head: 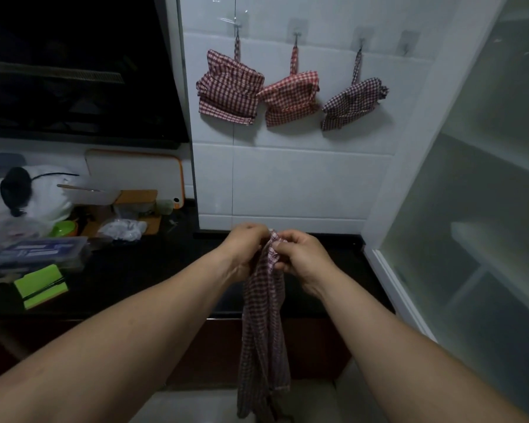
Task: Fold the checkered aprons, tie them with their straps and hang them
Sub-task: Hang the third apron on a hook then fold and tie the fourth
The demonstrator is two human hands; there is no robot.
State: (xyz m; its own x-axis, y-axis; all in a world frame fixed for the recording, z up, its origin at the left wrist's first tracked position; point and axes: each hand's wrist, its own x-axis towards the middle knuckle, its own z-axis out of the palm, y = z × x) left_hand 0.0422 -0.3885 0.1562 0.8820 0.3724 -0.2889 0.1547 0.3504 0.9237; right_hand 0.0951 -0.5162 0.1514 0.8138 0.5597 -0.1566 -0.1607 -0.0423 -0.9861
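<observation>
Grips the bunched top of a long dark-red checkered cloth apron (263,331) with left hand (245,251) and right hand (300,257), fingers curled on it, close together above the black bench (135,276). Lets the rest hang below the bench edge. Faces a row of three folded checkered aprons (290,97) hung on the white tiled wall (287,178).

an unfolded checkered apron (264,325) hangs limp in a long strip, its top bunched up. on the tiled wall (287,184) three more hang folded, side by side, by their straps (294,58): a dark red bundle (228,87), a brighter red bundle (289,99), a purplish bundle (351,103).
</observation>
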